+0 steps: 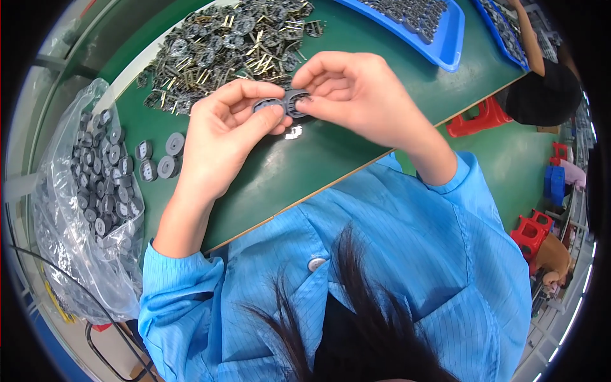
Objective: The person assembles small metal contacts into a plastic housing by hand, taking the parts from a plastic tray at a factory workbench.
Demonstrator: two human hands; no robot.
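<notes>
Two round grey plastic housings meet edge to edge between my hands, above the green table. My left hand [224,130] is closed, with thumb and fingers pinching the left grey housing [268,103]. My right hand [366,95] pinches the other grey housing [294,97], its thumb and index finger at the right edge; whether a small part is also between those fingertips I cannot make out. Beyond my hands lies a big heap of dark round parts with brass-coloured pins [223,48]. To the left of my left wrist, several loose grey round housings [168,167] lie on the table.
A clear plastic bag [70,210] full of grey housings slumps at the left. At the far right, a blue tray [453,48] holds rows of parts, and a second blue tray [503,32] sits near a co-worker's arm [531,44]. Red stools [480,118] stand beyond the table edge.
</notes>
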